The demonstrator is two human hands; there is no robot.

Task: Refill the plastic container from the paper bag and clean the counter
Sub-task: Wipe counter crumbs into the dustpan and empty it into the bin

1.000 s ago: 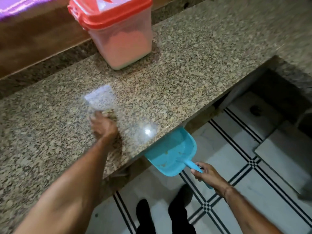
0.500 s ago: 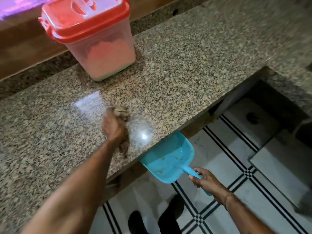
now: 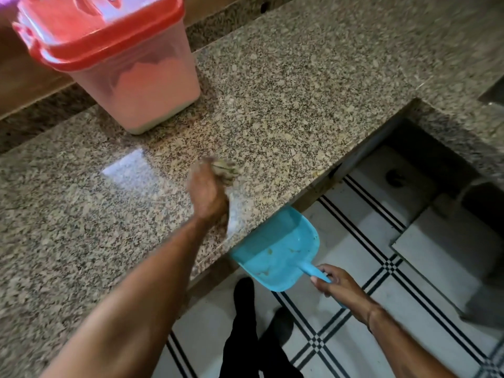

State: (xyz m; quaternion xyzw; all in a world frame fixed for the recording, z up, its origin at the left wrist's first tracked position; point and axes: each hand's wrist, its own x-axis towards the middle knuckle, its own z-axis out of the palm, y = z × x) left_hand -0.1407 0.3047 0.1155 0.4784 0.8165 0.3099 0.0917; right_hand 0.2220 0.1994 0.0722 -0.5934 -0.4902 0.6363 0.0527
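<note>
A clear plastic container (image 3: 147, 88) with a red lid stands at the back left of the speckled granite counter (image 3: 286, 85), lid on, pale powder inside. My left hand (image 3: 208, 195) rests on the counter near its front edge, closed on a crumpled greenish cloth (image 3: 225, 169). My right hand (image 3: 338, 285) grips the handle of a blue dustpan (image 3: 275, 249), held just below the counter's front edge. A few crumbs lie in the pan. No paper bag is in view.
A wooden ledge (image 3: 24, 85) runs behind the counter. To the right the counter steps back around a dark recess (image 3: 425, 148). Below is a white tiled floor (image 3: 362, 233) with black lines, and my dark feet (image 3: 253, 331).
My left hand with the cloth has swept rightward along the counter toward the front edge above the dustpan. The dustpan has stayed under the edge.
</note>
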